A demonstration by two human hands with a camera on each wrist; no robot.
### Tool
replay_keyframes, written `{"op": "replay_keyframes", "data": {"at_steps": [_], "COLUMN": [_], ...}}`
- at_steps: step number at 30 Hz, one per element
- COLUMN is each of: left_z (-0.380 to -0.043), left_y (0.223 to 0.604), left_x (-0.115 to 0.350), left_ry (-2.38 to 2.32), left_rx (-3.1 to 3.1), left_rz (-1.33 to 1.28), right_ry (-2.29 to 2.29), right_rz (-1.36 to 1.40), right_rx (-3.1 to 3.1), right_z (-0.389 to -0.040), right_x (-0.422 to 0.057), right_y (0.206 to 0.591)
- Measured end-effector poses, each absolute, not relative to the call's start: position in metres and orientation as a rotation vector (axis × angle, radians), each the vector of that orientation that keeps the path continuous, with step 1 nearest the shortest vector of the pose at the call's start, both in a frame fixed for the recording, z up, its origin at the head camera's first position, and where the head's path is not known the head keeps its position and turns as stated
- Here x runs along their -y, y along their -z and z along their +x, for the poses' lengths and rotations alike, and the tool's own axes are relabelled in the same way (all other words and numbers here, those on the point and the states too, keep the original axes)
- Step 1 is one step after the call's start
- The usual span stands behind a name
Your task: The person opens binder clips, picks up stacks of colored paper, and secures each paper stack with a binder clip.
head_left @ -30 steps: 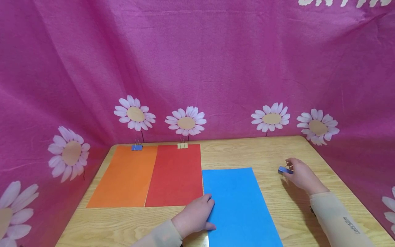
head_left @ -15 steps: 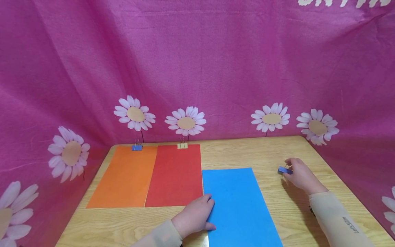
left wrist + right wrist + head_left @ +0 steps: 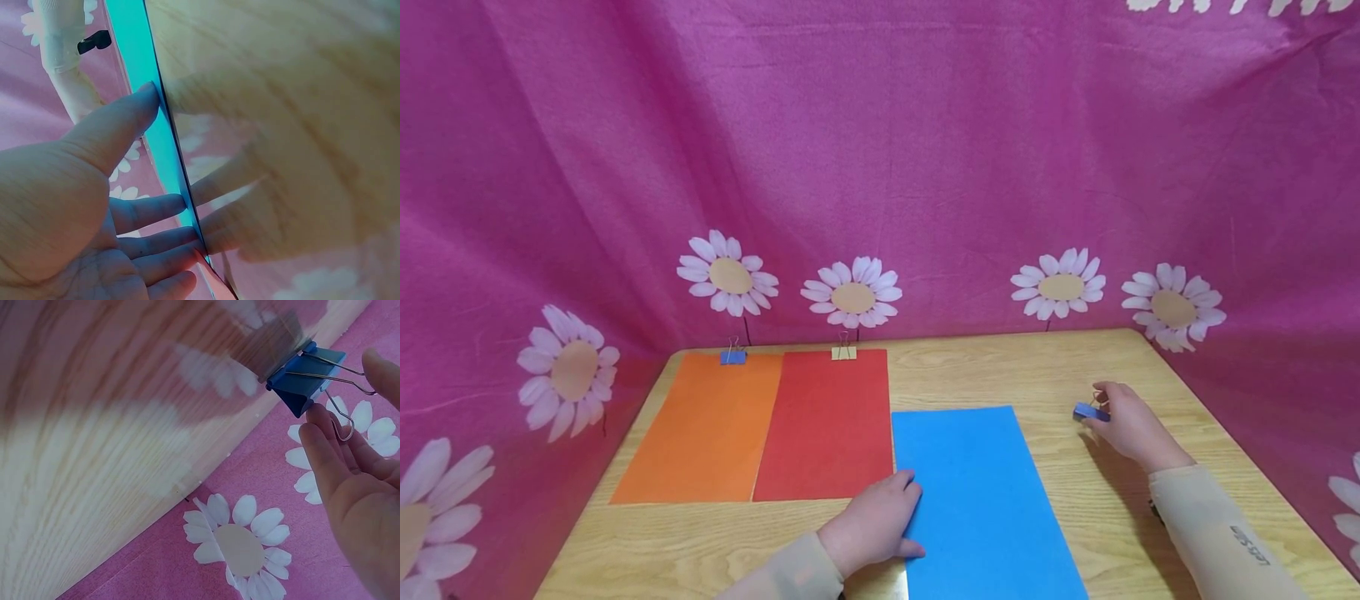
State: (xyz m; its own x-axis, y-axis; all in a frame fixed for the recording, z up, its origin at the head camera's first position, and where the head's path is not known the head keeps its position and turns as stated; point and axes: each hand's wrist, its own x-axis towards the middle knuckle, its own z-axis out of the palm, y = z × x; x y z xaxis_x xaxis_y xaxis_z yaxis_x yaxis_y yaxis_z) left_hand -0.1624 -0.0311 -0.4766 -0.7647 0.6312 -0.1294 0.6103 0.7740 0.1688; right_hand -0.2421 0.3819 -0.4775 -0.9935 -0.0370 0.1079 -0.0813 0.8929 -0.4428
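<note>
A blue sheet of paper [image 3: 977, 492] lies on the table, with my left hand [image 3: 874, 521] resting at its left edge. In the left wrist view the thumb and fairly straight fingers [image 3: 128, 115] touch along that edge. My right hand [image 3: 1138, 425] holds a blue binder clip [image 3: 1090, 412] at the right side of the table. The right wrist view shows the clip's body [image 3: 309, 375] low over the wood, its wire handles reaching toward the thumb and fingers. A red sheet [image 3: 823, 425] and an orange sheet [image 3: 700, 429] lie side by side to the left.
Another blue binder clip [image 3: 733, 357] sits at the orange sheet's top edge, and a pale yellow binder clip [image 3: 844, 353] at the red sheet's. The wooden table [image 3: 985, 367] is bordered by a pink flowered cloth [image 3: 925, 167] at the back and sides.
My right hand has shifted very slightly left with the binder clip. The left hand and the sheets stay in place.
</note>
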Motion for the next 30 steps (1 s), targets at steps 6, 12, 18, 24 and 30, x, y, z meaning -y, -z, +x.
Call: {"op": "replay_keyframes", "data": {"at_steps": [6, 12, 18, 24, 30], "left_z": [-0.162, -0.161, -0.161, -0.165, -0.168], "left_y": [0.475, 0.476, 0.475, 0.471, 0.463], "left_x": [0.029, 0.027, 0.026, 0.024, 0.02], "left_ry": [-0.156, -0.123, -0.098, -0.103, -0.113], "left_rx": [-2.798, -2.825, -2.826, -2.796, -2.777], "left_rz": [0.992, 1.01, 1.03, 1.026, 0.973], "right_ry": [-0.693, -0.721, -0.765, -0.789, -0.82], "right_rz": [0.07, 0.038, 0.005, 0.048, 0.113], "right_rx": [2.96, 2.965, 2.962, 2.935, 2.914], "right_z": [-0.243, -0.243, -0.241, -0.237, -0.234], "right_x": [-0.382, -0.381, -0.377, -0.369, -0.36], "right_y": [0.479, 0.477, 0.474, 0.47, 0.468]}}
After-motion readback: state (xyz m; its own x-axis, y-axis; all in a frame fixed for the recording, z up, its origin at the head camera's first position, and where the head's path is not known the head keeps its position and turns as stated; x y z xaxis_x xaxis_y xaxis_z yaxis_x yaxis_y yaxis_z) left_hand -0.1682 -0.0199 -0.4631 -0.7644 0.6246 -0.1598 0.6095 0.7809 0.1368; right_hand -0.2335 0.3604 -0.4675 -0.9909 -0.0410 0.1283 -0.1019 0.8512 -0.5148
